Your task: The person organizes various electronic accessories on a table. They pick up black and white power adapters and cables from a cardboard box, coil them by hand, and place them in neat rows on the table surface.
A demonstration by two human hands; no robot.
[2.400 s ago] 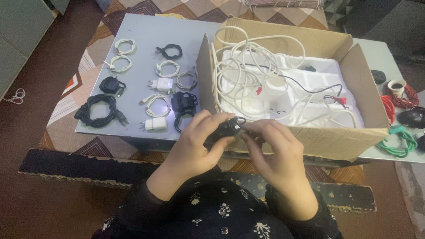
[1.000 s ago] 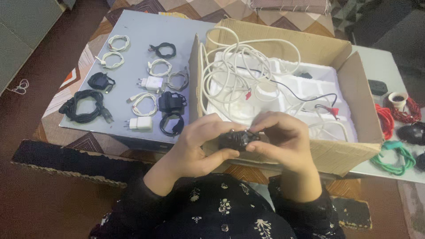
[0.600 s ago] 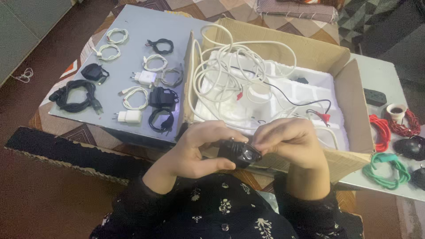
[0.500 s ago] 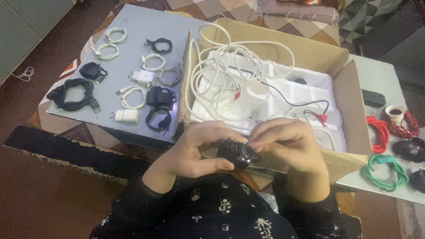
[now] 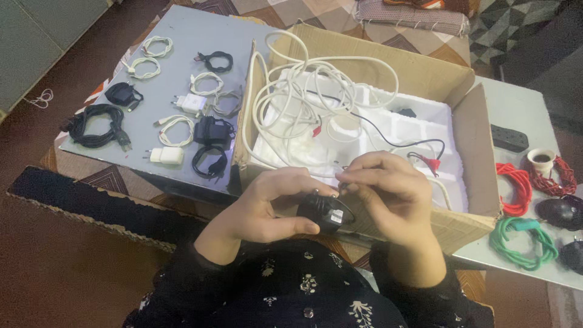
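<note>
My left hand (image 5: pixel 267 203) cups a small black power adapter (image 5: pixel 323 211) close to my body, in front of the cardboard box (image 5: pixel 425 73). My right hand (image 5: pixel 392 194) pinches the thin black cord at the adapter's top with its fingertips. Inside the box lies a tangle of white cables (image 5: pixel 303 100) on white foam, with a thin black wire ending in red clips (image 5: pixel 428 161).
A grey board (image 5: pixel 182 54) on the left carries several coiled cables and chargers, black and white. On the right white surface lie a red cable coil (image 5: pixel 513 185), a green cable coil (image 5: pixel 522 240), a black power strip (image 5: pixel 509 138) and dark round items.
The view has swung left and downward. My hands have stayed together on the black adapter, with the right fingers now pinching the cord above it.
</note>
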